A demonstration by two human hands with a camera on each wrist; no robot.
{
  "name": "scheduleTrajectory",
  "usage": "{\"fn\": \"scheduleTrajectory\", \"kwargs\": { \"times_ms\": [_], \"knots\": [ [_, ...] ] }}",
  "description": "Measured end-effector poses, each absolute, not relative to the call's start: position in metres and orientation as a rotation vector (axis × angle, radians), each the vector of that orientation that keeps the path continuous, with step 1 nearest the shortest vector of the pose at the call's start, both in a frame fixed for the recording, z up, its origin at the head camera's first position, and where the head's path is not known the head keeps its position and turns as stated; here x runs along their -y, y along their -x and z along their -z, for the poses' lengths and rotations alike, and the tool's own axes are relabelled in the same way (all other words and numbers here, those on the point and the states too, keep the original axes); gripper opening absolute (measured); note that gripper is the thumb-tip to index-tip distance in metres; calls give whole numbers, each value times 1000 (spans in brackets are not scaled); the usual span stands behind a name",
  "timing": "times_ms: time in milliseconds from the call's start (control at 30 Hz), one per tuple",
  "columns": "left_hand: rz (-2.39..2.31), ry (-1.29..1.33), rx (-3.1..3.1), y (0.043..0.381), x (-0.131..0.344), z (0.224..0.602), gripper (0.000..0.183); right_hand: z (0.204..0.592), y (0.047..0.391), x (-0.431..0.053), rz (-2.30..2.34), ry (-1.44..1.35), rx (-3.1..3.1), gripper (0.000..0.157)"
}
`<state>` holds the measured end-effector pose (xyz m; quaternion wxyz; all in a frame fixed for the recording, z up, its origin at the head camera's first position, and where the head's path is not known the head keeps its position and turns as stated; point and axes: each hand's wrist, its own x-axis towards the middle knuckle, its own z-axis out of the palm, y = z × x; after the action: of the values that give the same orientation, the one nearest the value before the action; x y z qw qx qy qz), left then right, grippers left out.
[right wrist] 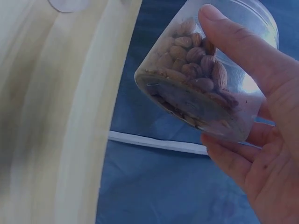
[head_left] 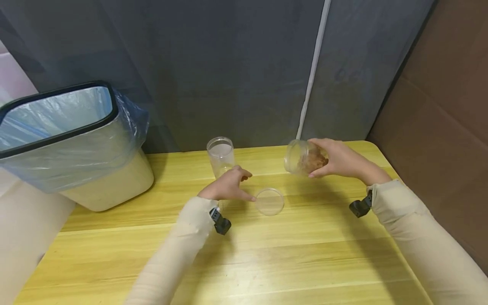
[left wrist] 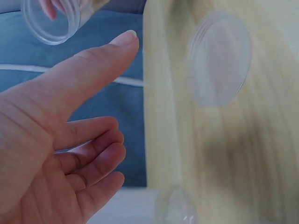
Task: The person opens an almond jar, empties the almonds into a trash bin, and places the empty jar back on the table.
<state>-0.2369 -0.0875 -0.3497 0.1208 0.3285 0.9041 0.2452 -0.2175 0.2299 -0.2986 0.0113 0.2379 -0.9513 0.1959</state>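
Note:
My right hand (head_left: 339, 157) grips a clear plastic jar (head_left: 295, 157) of almonds (right wrist: 196, 63), raised over the back right of the table. The jar tilts toward its side, mouth pointing left, and the almonds sit at its base end. My left hand (head_left: 230, 185) holds nothing; its thumb is stretched out and its fingers are loosely bent. A round clear lid (head_left: 270, 201) lies flat on the table, just past the left thumb tip. Behind the left hand stands a second clear jar (head_left: 220, 153), upright and without a lid, its lower part hidden by that hand.
A cream bin (head_left: 110, 186) with a black rim and a blue liner bag stands at the left. Behind the yellow wood-grain table (head_left: 267, 262) hangs a dark grey cloth (head_left: 228, 76) with a white strip. A brown panel (head_left: 438, 114) rises along the right side.

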Motion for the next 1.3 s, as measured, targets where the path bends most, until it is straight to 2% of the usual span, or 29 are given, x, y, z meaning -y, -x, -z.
{"fn": "scheduleTrajectory", "kwargs": {
  "times_ms": [700, 1300],
  "knots": [
    [-693, -1001, -2724, 233, 150, 277, 59, 246, 240, -183, -578, -913, 2908, 94],
    [-550, -767, -2881, 228, 223, 223, 51, 211, 263, -138, -559, -1021, 2923, 97]
  ]
}}
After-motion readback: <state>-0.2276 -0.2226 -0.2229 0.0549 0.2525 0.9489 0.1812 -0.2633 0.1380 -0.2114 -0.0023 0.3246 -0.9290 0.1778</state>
